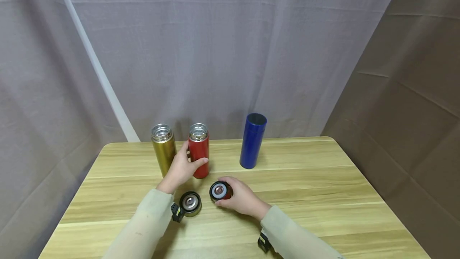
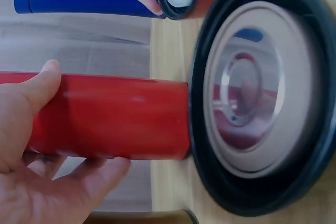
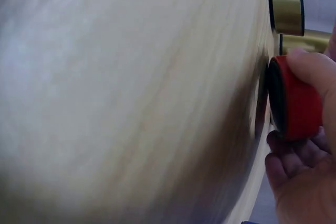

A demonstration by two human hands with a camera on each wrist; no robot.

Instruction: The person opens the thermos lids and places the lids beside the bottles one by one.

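My left hand holds the red vacuum flask, which stands upright and uncapped, its steel mouth showing. In the left wrist view the thumb lies on one side of the flask and the fingers on the other. Nearer to me, my right hand grips a red flask lid between thumb and fingers. That lid's pale inner seal faces up; the right wrist view shows its red side close over the table. Beside my left wrist a gold lid rests with its inside up.
An uncapped gold flask stands just left of the red one. Farther right, a blue flask is upright near the back of the wooden table. A grey curtain hangs behind the table's back edge.
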